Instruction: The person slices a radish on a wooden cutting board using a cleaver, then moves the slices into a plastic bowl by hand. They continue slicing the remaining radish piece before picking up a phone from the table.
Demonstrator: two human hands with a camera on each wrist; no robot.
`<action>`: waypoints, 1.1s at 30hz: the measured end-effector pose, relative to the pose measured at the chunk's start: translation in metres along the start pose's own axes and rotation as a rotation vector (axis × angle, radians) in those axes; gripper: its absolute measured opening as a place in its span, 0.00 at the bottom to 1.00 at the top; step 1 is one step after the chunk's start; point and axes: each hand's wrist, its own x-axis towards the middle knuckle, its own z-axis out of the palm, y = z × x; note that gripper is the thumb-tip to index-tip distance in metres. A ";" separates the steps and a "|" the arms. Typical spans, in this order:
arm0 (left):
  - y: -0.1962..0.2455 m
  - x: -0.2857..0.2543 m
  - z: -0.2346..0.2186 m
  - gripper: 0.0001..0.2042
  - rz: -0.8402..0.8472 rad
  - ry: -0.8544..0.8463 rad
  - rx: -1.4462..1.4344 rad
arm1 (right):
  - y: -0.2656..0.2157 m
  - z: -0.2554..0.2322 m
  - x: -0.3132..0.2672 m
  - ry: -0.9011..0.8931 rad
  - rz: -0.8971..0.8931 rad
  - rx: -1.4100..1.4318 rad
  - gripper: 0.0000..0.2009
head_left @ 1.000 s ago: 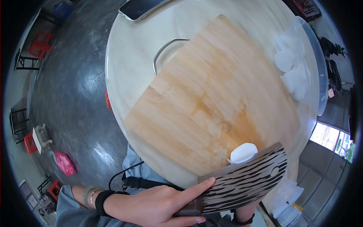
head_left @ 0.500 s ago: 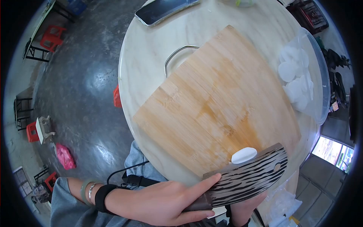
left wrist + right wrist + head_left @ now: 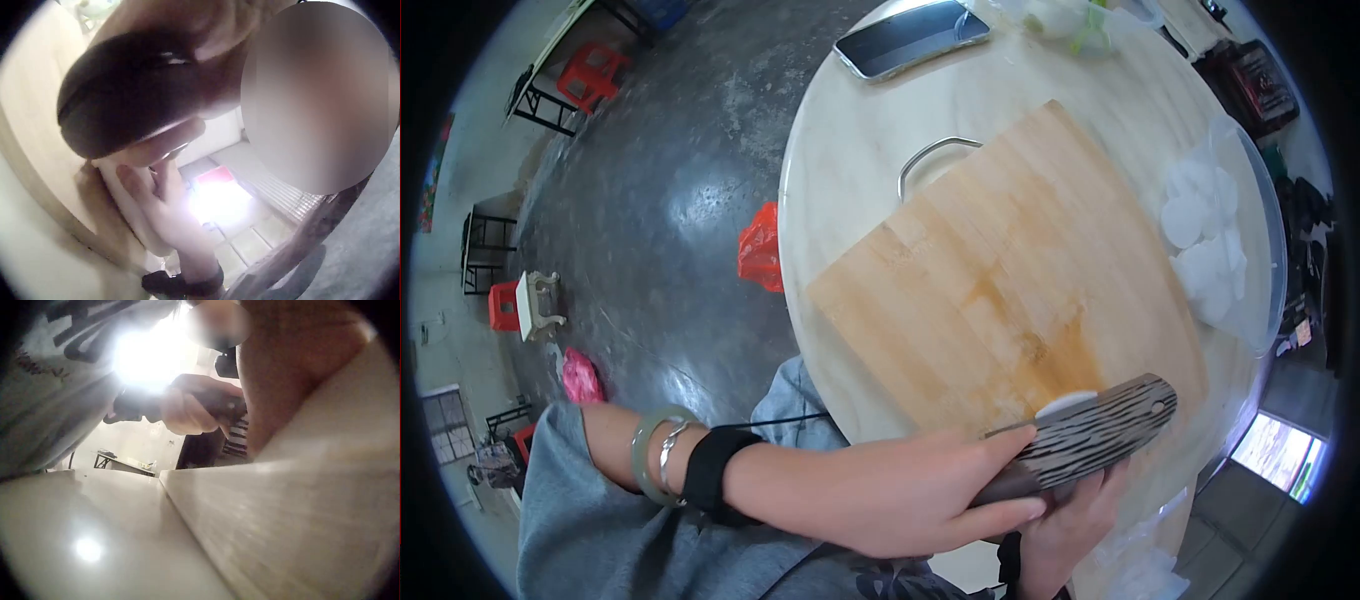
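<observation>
A cleaver [image 3: 1100,430] with a black-striped blade is gripped at its handle by my left hand [image 3: 900,490], forefinger laid along the blade. The right wrist view shows the fingers curled round the dark handle [image 3: 219,403]. Past the blade's edge, a white radish piece [image 3: 1066,402] shows above the wooden cutting board [image 3: 1000,250]. Behind the cleaver is my right hand [image 3: 1080,520], partly hidden. In the left wrist view its fingers hold a long white radish [image 3: 140,225] against the board.
The board lies on a round marble-look table [image 3: 840,200]. White slices [image 3: 1203,230] fill a clear plastic container [image 3: 1268,300] at the right. A phone [image 3: 915,40] rests at the far edge, near a metal handle [image 3: 920,160]. A red bag [image 3: 760,250] hangs at the left.
The cleaver's blade has turned more upright and now covers more of the white radish piece. The head view has shifted, showing more of the table's far side.
</observation>
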 end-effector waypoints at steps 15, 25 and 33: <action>-0.014 0.012 0.012 0.24 0.245 0.134 0.220 | 0.000 -0.005 0.002 -0.018 -0.061 -0.040 0.25; -0.014 -0.024 0.015 0.37 0.294 0.000 0.117 | 0.011 0.009 -0.015 0.155 0.025 0.141 0.19; -0.024 -0.017 0.009 0.38 0.271 -0.088 0.195 | 0.025 0.019 -0.034 0.009 -0.135 -0.136 0.23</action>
